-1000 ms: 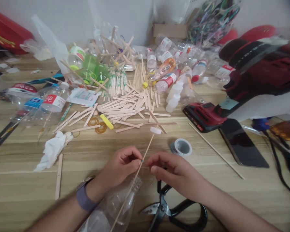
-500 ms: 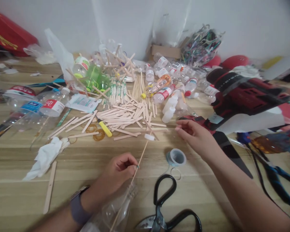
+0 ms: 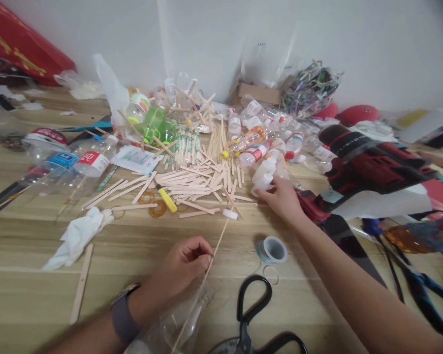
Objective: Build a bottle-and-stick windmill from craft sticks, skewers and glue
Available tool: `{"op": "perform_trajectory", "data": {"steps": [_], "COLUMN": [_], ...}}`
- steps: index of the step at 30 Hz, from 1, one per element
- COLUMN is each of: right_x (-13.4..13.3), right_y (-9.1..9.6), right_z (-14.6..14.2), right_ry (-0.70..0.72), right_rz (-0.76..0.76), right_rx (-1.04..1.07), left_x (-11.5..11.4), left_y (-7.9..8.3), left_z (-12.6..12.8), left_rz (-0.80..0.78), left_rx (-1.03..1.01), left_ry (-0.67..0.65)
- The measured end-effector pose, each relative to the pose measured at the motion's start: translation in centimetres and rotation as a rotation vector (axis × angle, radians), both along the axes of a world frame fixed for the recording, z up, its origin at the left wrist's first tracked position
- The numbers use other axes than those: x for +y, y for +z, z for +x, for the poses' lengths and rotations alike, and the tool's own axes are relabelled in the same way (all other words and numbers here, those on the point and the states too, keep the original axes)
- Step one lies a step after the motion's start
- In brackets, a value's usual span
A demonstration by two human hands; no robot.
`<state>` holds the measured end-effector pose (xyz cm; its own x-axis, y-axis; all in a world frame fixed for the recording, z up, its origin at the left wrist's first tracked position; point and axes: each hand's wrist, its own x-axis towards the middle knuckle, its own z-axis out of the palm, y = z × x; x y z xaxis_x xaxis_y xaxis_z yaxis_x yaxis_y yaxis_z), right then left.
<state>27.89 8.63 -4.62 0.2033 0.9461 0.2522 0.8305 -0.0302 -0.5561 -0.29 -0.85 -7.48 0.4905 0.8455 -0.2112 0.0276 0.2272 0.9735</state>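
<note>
My left hand (image 3: 184,265) pinches a thin wooden skewer (image 3: 216,246) that passes through a clear plastic bottle (image 3: 177,322) lying at the bottom edge. A white bottle cap (image 3: 230,214) sits on the skewer's far tip. My right hand (image 3: 278,196) reaches forward to a small white squeeze bottle (image 3: 265,173) beside the pile of flat wooden sticks (image 3: 192,184); its fingers close around the bottle's base. A roll of thin wire or tape (image 3: 272,249) lies between the two arms.
Black scissors (image 3: 251,314) lie near the bottom edge. A red power drill (image 3: 365,167) stands at the right, with pliers (image 3: 417,285) beyond it. Empty bottles (image 3: 81,162), a crumpled tissue (image 3: 77,236), rubber bands (image 3: 153,204) and a yellow-handled tool (image 3: 168,199) litter the wooden table (image 3: 133,295).
My right hand left the skewer and moved forward and right to the white squeeze bottle. My left hand kept its pinch on the skewer. The view tilted upward.
</note>
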Motion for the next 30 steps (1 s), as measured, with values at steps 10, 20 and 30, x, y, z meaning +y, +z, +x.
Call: {"op": "perform_trajectory", "data": {"steps": [10,20,30], "right_x": [-10.0,-11.9,-12.2], "right_y": [2.6,0.7,0.6], "right_z": [-3.0,-4.5,-4.7], "right_ry": [0.302,0.164,0.229], "right_rz": [-0.034,-0.151,-0.108], "right_rx": [0.429,1.041,1.205], "left_x": [0.2,0.0,0.1], "left_y": [0.3,0.6,0.6], "left_z": [0.0,0.0,0.0], "left_rz": [-0.036,-0.074,-0.161], "left_rx": [-0.086,-0.148,-0.198], "left_ry": [0.019,0.005,0.003]}}
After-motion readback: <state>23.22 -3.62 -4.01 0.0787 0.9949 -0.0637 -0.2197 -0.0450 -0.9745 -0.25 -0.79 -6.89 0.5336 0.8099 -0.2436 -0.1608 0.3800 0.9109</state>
